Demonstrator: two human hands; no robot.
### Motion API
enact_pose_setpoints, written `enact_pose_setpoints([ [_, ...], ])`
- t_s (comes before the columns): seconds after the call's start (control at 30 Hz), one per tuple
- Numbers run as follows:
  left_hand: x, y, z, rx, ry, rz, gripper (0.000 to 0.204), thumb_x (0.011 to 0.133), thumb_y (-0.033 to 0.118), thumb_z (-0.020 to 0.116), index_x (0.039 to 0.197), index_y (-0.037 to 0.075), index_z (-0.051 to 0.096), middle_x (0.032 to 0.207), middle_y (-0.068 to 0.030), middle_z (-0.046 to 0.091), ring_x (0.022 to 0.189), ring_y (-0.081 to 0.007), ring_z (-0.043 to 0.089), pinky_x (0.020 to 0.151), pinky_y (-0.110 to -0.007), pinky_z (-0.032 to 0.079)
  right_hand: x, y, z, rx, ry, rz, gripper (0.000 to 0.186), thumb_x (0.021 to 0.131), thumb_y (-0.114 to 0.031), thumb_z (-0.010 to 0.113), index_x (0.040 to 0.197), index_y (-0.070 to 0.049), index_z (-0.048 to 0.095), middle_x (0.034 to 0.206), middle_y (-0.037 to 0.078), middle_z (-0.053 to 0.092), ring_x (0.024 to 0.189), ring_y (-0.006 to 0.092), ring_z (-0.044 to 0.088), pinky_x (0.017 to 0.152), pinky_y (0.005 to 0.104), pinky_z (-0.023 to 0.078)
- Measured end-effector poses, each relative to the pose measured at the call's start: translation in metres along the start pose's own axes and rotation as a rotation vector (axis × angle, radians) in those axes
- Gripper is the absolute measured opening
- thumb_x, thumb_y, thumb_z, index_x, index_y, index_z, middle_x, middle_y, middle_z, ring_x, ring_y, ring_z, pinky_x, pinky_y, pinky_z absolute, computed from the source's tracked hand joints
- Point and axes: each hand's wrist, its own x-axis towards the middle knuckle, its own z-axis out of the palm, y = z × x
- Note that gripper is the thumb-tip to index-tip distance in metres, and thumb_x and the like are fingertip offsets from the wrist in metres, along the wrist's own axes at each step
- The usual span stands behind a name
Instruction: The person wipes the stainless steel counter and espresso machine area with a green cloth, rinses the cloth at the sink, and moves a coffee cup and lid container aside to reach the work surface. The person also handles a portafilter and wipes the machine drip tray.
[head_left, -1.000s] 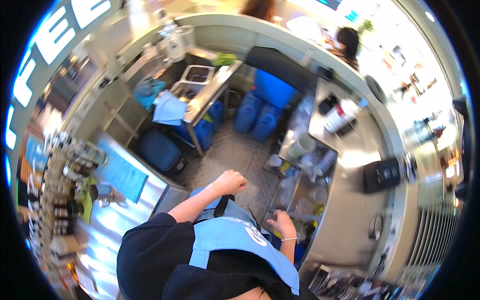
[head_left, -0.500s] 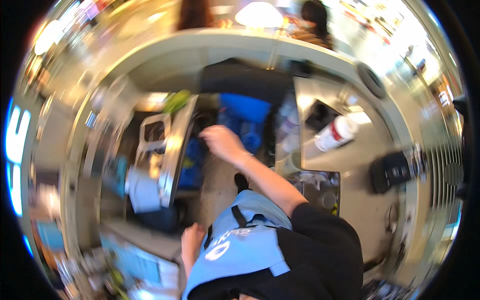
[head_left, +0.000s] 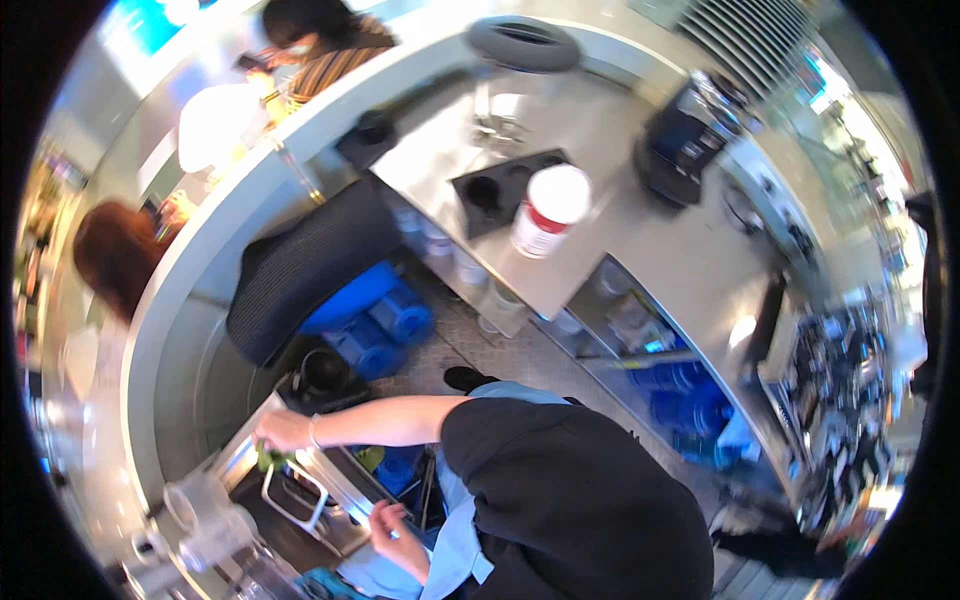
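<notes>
a curved, pale grey wall (head_left: 150,340) goes around the work corner. the right hand (head_left: 285,430) is right at a small, bright green thing (head_left: 268,458), under its fingers; i cannot tell if it is holding it. the left hand (head_left: 395,535) has loose, bent fingers, a bit apart. between the hands are a shiny metal counter edge (head_left: 335,482) and a white, four-cornered rim (head_left: 296,522)

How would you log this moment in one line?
Right hand: at green leaves, grip unclear | Left hand: loosely open, near white-rimmed container | Rest: white-and-red tub on counter
</notes>
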Motion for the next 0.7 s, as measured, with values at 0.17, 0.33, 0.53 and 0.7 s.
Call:
enact_pose_setpoints([
  [0.17,0.084,0.018,-0.001,-0.498,-0.036,-0.125,0.072,0.102,0.061,0.036,0.153,0.010,0.029,0.149,-0.0157,0.040,0.137,-0.0304,0.042,0.105,-0.049,0.040,-0.133,-0.081,-0.102,0.135,0.288,-0.057,0.010,0.091,-0.009,0.063,0.098,-0.002,0.064,0.086,0.020,0.068,0.084,0.0389,0.067,0.073,0.0445,0.052],
  [0.33,0.104,0.054,0.081,-0.651,-0.916,-0.055,0.073,0.102,0.058,0.044,0.152,0.007,0.029,0.147,-0.0126,0.043,0.135,-0.0242,0.044,0.106,-0.042,0.041,-0.231,-0.134,-0.155,-0.220,0.554,0.321,0.014,0.097,-0.015,0.057,0.093,-0.003,0.061,0.092,0.017,0.065,0.089,0.0392,0.066,0.076,0.0442,0.053],
  [0.53,0.078,0.114,0.162,-0.593,-0.962,-0.086,0.043,0.103,0.050,0.049,0.115,0.008,0.052,0.080,0.0014,0.057,0.053,-0.0045,0.047,0.042,-0.020,0.029,-0.313,-0.158,-0.212,-0.178,0.932,0.251,0.046,0.098,-0.038,0.063,0.135,-0.012,0.054,0.124,0.010,0.055,0.111,0.0250,0.059,0.097,0.0391,0.048],
  [0.7,0.048,0.118,0.181,-0.760,-1.371,-0.229,0.050,0.101,0.054,0.051,0.123,0.009,0.052,0.091,-0.0027,0.058,0.067,-0.0133,0.055,0.047,-0.023,0.037,-0.326,-0.170,-0.247,0.602,0.405,0.259,0.054,0.103,-0.036,0.057,0.147,-0.010,0.041,0.131,0.010,0.059,0.114,0.0182,0.061,0.098,0.0355,0.049],
])
